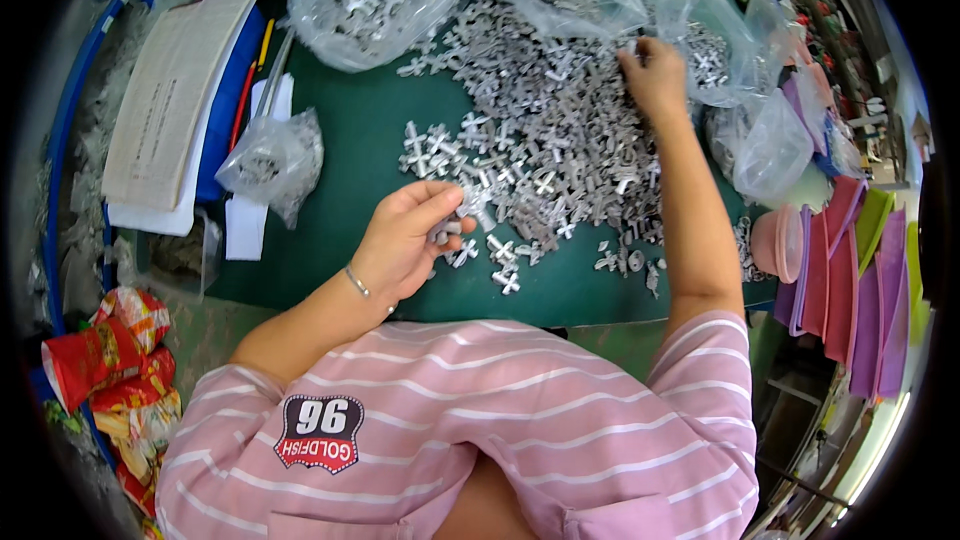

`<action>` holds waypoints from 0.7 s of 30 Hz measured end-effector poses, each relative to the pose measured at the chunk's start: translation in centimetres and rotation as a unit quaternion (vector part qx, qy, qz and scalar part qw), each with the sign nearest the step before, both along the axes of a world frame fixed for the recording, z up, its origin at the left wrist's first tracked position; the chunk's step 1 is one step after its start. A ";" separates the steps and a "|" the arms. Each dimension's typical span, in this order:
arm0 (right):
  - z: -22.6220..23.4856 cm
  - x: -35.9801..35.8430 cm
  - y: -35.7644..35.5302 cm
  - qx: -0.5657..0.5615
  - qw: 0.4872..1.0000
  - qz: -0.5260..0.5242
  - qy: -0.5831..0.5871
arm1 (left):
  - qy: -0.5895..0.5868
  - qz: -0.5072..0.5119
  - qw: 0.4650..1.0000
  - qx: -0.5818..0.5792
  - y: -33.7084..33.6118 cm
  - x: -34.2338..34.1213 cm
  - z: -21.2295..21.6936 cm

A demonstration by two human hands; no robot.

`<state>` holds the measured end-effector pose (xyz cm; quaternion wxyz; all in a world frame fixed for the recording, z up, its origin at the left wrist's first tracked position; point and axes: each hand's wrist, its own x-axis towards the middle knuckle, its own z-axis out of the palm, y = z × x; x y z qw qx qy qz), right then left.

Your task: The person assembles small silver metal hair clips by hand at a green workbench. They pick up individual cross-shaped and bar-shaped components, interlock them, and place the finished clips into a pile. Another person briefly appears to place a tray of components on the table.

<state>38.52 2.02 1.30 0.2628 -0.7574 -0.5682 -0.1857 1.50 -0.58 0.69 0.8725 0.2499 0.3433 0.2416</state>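
heap of small silver-gray, metal-looking pieces (570, 110): spread loose on the dark green tabletop (350, 200), from the middle to the far side, many of them cross-shaped.
bare left hand (395, 235): at the heap's near left edge, thumb and fingers closed around 1 or more gray pieces (443, 230); the count is hidden.
bare right hand (655, 80): at the heap's far right, fingertips bent down; cannot tell whether they pinch anything.
clear plastic bags with gray pieces inside: 1 at far left (345, 58), 1 at far middle (612, 20), 1 at far right, just beside the right hand (740, 50).
done: some pieces sit in bags; whether finished or waiting, cannot tell.
left: most pieces appear loose, so the handling looks far from complete.
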 end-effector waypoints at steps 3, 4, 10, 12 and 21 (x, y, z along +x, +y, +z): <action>1.0 -1.3 -0.7 0.044 0.998 0.009 0.038 | 0.001 0.006 1.000 0.009 0.0 -0.3 0.1; 1.4 -2.9 -1.2 0.068 0.990 0.016 0.121 | 0.005 0.009 1.000 0.014 -0.1 -0.4 0.1; 1.1 -12.6 -8.7 0.024 0.871 0.106 0.478 | 0.010 -0.005 0.999 0.036 -0.3 -0.2 0.0; 0.3 -14.9 -10.9 0.016 0.808 0.111 0.579 | 0.027 -0.013 0.999 0.034 -0.3 -0.1 -0.1; -1.8 -18.1 -14.5 0.029 0.697 0.167 0.697 | 0.175 -0.068 0.958 0.218 0.1 -0.3 -1.2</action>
